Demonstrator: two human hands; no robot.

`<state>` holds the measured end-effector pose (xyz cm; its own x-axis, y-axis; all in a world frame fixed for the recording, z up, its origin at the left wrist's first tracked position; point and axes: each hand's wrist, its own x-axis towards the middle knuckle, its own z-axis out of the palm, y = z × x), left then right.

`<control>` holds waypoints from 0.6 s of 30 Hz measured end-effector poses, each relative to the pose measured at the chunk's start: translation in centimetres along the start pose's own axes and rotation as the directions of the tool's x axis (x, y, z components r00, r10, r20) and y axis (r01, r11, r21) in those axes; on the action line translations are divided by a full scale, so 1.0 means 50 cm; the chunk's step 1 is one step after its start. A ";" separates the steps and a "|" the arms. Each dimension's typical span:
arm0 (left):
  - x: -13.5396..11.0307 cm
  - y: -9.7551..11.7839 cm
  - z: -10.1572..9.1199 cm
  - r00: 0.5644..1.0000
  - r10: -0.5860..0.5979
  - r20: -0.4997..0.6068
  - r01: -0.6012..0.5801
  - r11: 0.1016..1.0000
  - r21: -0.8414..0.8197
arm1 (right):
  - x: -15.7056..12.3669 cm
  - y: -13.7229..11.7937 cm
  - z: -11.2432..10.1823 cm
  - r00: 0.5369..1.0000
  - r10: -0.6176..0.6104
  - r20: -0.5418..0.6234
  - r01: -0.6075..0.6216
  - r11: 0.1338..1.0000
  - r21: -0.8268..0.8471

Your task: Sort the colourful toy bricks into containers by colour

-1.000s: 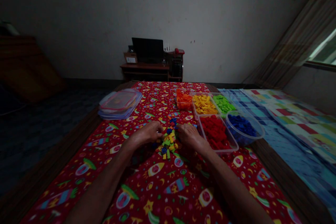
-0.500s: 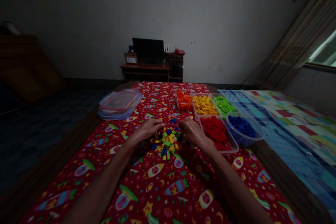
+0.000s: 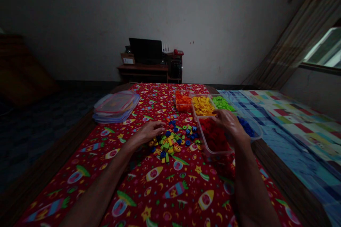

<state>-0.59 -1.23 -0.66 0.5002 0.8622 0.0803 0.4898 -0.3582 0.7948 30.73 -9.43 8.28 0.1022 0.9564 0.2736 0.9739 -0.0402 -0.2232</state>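
A mixed pile of small plastic building pieces (image 3: 169, 142), in yellow, green, blue and orange, lies loose on the red patterned cloth (image 3: 149, 191). At the pile's left edge rests my left hand (image 3: 152, 130), its fingers loosely bent with a gap to the thumb and nothing visible in them. My right hand (image 3: 229, 123) hovers over the box of red pieces (image 3: 211, 133), close to the box of yellow pieces (image 3: 203, 105). Its fingers are pinched together; whatever they hold is too small or hidden to make out. Part of the tub of blue pieces (image 3: 246, 127) is hidden behind that hand.
Boxes of orange pieces (image 3: 183, 102) and green pieces (image 3: 223, 103) stand at the far end of the box group. Stacked clear lids (image 3: 115, 106) lie on the left. Beyond the table are a desk with a monitor (image 3: 146, 51) and, on the right, a bed (image 3: 287, 127).
My right hand has moved from the pile rightward to above the red box, uncovering blue pieces at the pile's right side. My left hand stays by the pile. The view has shifted slightly.
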 end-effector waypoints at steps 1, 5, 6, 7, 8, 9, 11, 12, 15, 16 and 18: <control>0.001 -0.001 0.002 1.000 0.003 -0.010 -0.003 1.000 -0.013 | 0.001 0.004 -0.003 0.999 0.012 -0.044 -0.011 1.000 0.018; 0.003 0.005 0.007 0.999 -0.019 -0.040 0.018 0.999 -0.040 | 0.011 -0.015 -0.001 0.984 -0.002 -0.176 0.019 0.996 0.092; 0.003 0.009 0.009 0.999 -0.028 -0.045 0.026 0.998 -0.054 | 0.012 -0.027 0.004 0.984 -0.038 -0.177 0.059 0.992 0.112; 0.003 0.014 0.011 0.998 -0.037 -0.048 0.033 0.997 -0.075 | 0.011 -0.042 0.011 0.984 -0.089 -0.155 0.110 0.985 0.135; 0.003 0.019 0.014 0.998 -0.045 -0.048 0.040 0.994 -0.101 | 0.009 -0.060 0.020 0.982 -0.142 -0.124 0.162 0.973 0.163; 0.003 0.024 0.017 0.998 -0.055 -0.043 0.049 0.990 -0.132 | 0.005 -0.078 0.032 0.975 -0.206 -0.084 0.219 0.955 0.198; 0.003 0.032 0.024 0.997 -0.076 -0.022 0.070 0.979 -0.192 | -0.006 -0.117 0.058 0.937 -0.350 -0.008 0.339 0.901 0.270; 0.003 0.036 0.027 0.997 -0.082 -0.004 0.079 0.972 -0.222 | -0.012 -0.134 0.071 0.907 -0.421 0.025 0.395 0.868 0.301; 0.003 0.045 0.032 0.996 -0.083 0.043 0.092 0.950 -0.297 | -0.024 -0.171 0.099 0.816 -0.568 0.104 0.506 0.790 0.346; 0.003 0.048 0.032 0.995 -0.080 0.056 0.093 0.947 -0.307 | -0.025 -0.176 0.103 0.804 -0.582 0.119 0.517 0.784 0.344; 0.001 0.053 0.032 0.995 -0.071 0.064 0.087 0.950 -0.299 | -0.023 -0.176 0.100 0.809 -0.574 0.127 0.515 0.796 0.319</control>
<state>1.86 -2.70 0.50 0.5086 0.8609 -0.0146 0.2951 -0.1584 0.9422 21.03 -8.75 5.26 -0.5021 0.8334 0.2310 0.7630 0.5527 -0.3352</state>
